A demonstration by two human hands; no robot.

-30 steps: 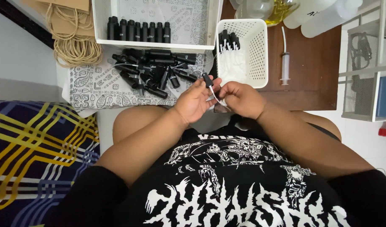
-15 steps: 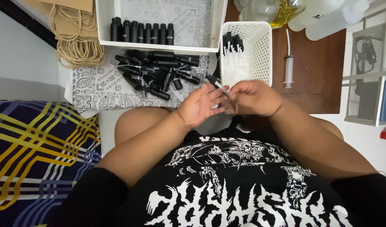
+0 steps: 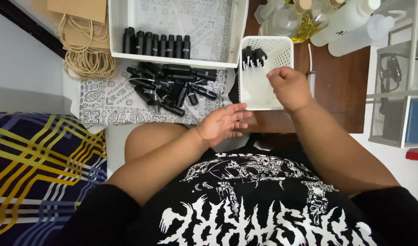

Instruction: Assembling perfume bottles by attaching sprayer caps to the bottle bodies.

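My left hand point(image 3: 223, 124) hovers palm-up and empty, fingers apart, near the edge of a patterned cloth point(image 3: 108, 107). A pile of small black bottles point(image 3: 172, 89) lies on that cloth just beyond it. My right hand point(image 3: 288, 89) is above the right side of a white perforated basket point(image 3: 263, 98), its fingers curled downward; whether anything is in them is hidden. A few black dropper caps point(image 3: 253, 55) stand in the basket's far corner. A row of upright black bottles point(image 3: 156, 44) lines the front wall of a white tray point(image 3: 236, 32).
A syringe point(image 3: 310, 73) lies on the brown wooden table point(image 3: 341, 86) beside the basket. Clear plastic bottles point(image 3: 318, 18) stand at the back. Paper bags with twine handles point(image 3: 83, 57) lie far left, a plaid blanket point(image 3: 35, 173) at near left, and a white wire shelf point(image 3: 395, 95) stands at right.
My hands, which were together on a small black bottle, have parted. The right hand moved up over the basket. The left hand opened and stayed low.
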